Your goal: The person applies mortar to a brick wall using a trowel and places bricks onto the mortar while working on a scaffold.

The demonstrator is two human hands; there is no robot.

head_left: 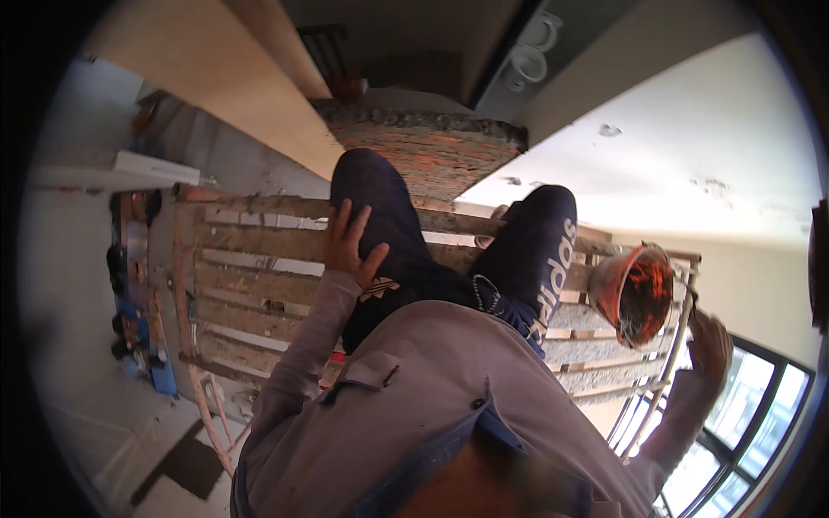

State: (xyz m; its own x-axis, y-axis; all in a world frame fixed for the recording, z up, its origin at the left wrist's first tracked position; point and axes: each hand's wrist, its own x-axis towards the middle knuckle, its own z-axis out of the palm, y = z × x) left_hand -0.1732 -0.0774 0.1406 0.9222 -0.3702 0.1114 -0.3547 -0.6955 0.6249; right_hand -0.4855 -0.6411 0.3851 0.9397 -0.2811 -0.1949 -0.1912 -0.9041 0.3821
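My left hand [351, 246] lies on the left thigh of my dark trousers [380, 198], near the knee, with its fingers spread and nothing in it. To the right, my right hand [710, 344] is beside an orange-red bucket [607, 281], past the platform's right end. Its fingers are curled near a thin dark piece [693, 296], but what they hold is hard to make out. The bucket tilts toward me, and its inside looks smeared with grey residue. I sit on a scaffold platform [250, 283] of mortar-spattered slats.
Ahead are a section of exposed brick wall [414, 160] and a pale board-like surface [233, 78]. A large window [747, 406] is at the lower right. Below on the left are assorted items [138, 293] and a dark patch on the floor [192, 466]. The slats have gaps between them.
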